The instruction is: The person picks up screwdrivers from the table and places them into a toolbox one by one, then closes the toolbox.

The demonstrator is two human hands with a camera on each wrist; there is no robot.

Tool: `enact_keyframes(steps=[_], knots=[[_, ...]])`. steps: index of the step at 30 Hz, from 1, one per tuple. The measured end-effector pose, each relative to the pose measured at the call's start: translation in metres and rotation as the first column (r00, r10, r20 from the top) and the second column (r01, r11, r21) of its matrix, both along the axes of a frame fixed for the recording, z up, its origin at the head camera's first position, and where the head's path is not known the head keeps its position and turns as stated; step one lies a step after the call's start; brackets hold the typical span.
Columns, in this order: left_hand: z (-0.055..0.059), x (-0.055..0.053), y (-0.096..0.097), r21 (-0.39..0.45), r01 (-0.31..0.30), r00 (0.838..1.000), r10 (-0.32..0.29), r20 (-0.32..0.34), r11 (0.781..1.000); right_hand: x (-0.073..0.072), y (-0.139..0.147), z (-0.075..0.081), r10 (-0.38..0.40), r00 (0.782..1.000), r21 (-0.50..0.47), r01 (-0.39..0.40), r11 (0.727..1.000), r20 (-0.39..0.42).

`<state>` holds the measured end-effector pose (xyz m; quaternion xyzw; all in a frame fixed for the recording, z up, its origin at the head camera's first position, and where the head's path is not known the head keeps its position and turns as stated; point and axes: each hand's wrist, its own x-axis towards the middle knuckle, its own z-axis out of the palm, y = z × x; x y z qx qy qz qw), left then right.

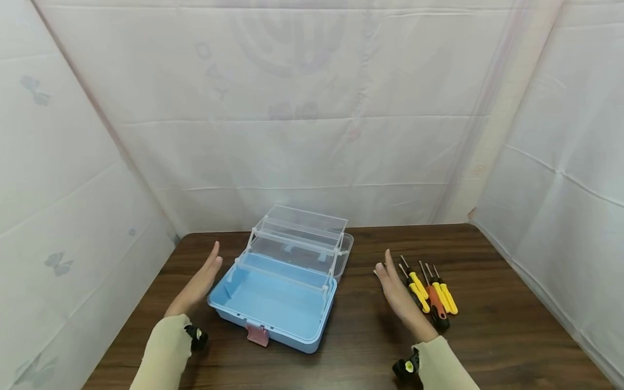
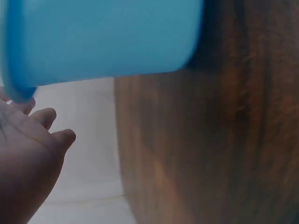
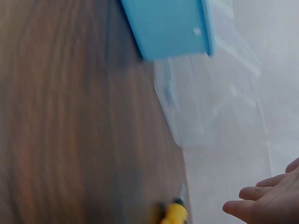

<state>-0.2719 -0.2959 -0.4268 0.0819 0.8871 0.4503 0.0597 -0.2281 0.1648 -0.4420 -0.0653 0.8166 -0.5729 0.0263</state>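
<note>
From my remote station I find the light-blue rectangular plastic toolbox (image 1: 273, 300) on the dark wood-grain table (image 1: 361, 341), between the two hands, its clear plastic folding tray assembly (image 1: 302, 222) raised towards the back and its pink plastic latch (image 1: 257, 335) hanging at the front. The left grip (image 1: 195, 287), fingers extended and apart from any object, is just beside the toolbox's left wall. The right grip (image 1: 401, 298) is likewise extended and holds nothing; it is near the group of yellow-handled screwdrivers (image 1: 446, 298) and a red-and-black-handled screwdriver (image 1: 439, 309), and whether it touches any of these I cannot tell. In my judgement, sound practice would be to steady the toolbox by its rigid wall, keep pressure off the thin tray arms, and take screwdrivers singly by the handle, since they lie close together and could roll.
</note>
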Motion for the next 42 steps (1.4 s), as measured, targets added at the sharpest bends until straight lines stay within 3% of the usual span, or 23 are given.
enact_keyframes(steps=[6, 14, 22, 30, 42], knots=[[-0.014, -0.004, -0.003, 0.043, 0.012, 1.0, -0.014, 0.025, 0.999, 0.003, -0.024, -0.014, 0.027, 0.997, -0.018, -0.025, 1.0, 0.069], [-0.03, -0.005, -0.004, 0.165, 0.019, 0.988, -0.044, 0.149, 0.986, 0.008, -0.052, -0.03, 0.054, 0.99, -0.071, -0.045, 0.996, 0.127], [-0.04, -0.004, -0.005, 0.35, -0.029, 0.966, -0.065, 0.251, 0.936, 0.011, -0.072, -0.035, 0.089, 0.979, -0.094, -0.072, 0.993, 0.186], [-0.042, -0.003, 0.0, 0.416, -0.064, 0.959, -0.059, 0.277, 0.907, 0.014, -0.082, -0.038, 0.114, 0.977, -0.06, -0.105, 0.993, 0.181], [-0.045, 0.0, 0.004, 0.452, -0.099, 0.957, -0.041, 0.289, 0.887, 0.013, -0.083, -0.04, 0.192, 0.972, -0.121, -0.176, 0.977, 0.135]])
